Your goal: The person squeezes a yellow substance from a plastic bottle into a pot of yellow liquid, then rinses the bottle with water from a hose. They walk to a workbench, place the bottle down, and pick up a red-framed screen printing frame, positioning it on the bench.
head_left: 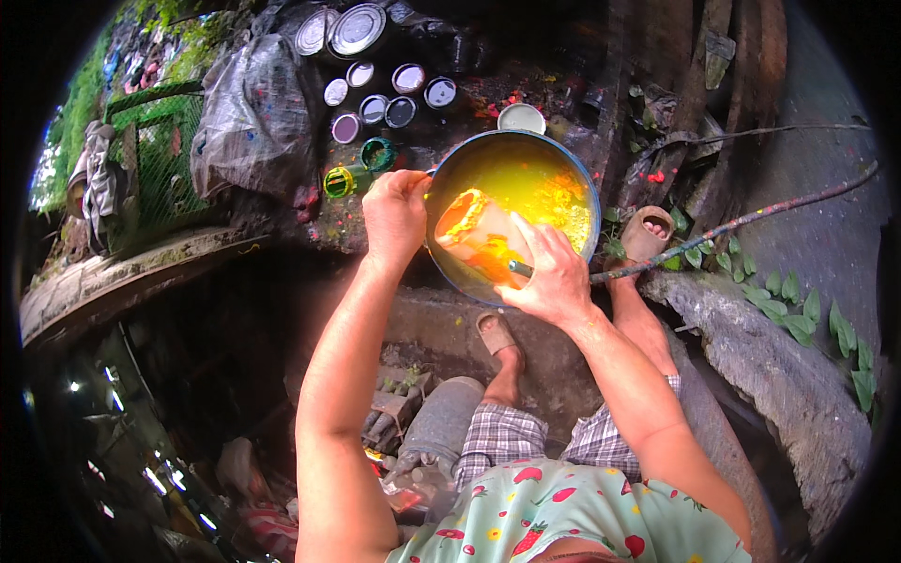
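Gripping the rim of a round blue metal basin [450, 272] filled with bright yellow-orange liquid, the left hand [394, 214] is curled shut on the basin's left edge and holds it up off the ground. The right hand [552, 277] is closed around a translucent plastic jar smeared with orange and yellow paint [477, 239], tipped on its side over the liquid, with a thin green-tipped stick [519, 268] pinched beside it. Below the basin, both sandalled feet stand on a rough, damp concrete step [441, 324], which drops into a dark pit with a grey cylinder [441, 427] lying in it. Beyond the basin, small open paint tins with white, purple, green and yellow rims [375, 108] sit on a dark, paint-spattered ledge beside a crumpled grey plastic sheet [246, 108]. A long paint-flecked pole [751, 218] stretches off to the right over a mossy stone kerb [779, 375] edged with green leaves. Greenery and wire mesh fill the far left.
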### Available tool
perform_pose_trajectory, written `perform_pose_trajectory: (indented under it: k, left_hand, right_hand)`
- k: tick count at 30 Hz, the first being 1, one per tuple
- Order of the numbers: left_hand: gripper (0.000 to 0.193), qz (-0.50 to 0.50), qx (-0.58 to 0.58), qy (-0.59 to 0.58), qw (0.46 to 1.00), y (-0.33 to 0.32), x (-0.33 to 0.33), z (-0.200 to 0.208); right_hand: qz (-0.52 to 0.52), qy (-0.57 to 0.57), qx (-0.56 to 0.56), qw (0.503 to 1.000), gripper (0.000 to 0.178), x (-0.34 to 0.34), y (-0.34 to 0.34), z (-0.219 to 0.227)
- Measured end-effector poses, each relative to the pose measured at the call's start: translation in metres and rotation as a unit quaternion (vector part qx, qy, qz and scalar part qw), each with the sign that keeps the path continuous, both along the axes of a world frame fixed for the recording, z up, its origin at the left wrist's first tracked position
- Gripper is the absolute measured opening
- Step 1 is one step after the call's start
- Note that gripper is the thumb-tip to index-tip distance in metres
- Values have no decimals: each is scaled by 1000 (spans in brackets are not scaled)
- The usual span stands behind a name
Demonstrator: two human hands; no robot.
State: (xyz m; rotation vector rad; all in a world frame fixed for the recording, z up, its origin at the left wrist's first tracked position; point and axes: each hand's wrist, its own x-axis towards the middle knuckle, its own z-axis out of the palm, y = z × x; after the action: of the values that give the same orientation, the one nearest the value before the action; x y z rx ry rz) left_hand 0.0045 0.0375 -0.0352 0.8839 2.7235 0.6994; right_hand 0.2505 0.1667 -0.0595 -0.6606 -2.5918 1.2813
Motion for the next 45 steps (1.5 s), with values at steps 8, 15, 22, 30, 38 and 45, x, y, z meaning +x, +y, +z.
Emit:
perform_pose_trajectory:
  k: [8, 15, 22, 30, 38, 45]
  left_hand:
    - [35, -213, -102, -223, 946, 6, -5, 4]
    - [26, -209, -116, -157, 958, 17, 3, -6]
    - [25, -182, -100, -167, 964, 16, 4, -9]
    - [18, 64, -122, -341, 930, 10, 16, -34]
    - [28, 112, 137, -506, 844, -11, -2, -14]
    - [41, 2, -141, -366, 920, 10, 5, 5]
  right_hand:
    - [27, -4, -6, 1000, 108, 6, 3, -1]
    - [22, 3, 45, 999, 107, 8, -3, 1]
    - [6, 3, 68, 998, 106, 6, -4, 0]
    - [4, -10, 65, 998, 104, 5, -7, -1]
    - [-16, 3, 62, 998, 103, 5, 0, -1]
    - [3, 36, 107, 994, 106, 5, -4, 8]
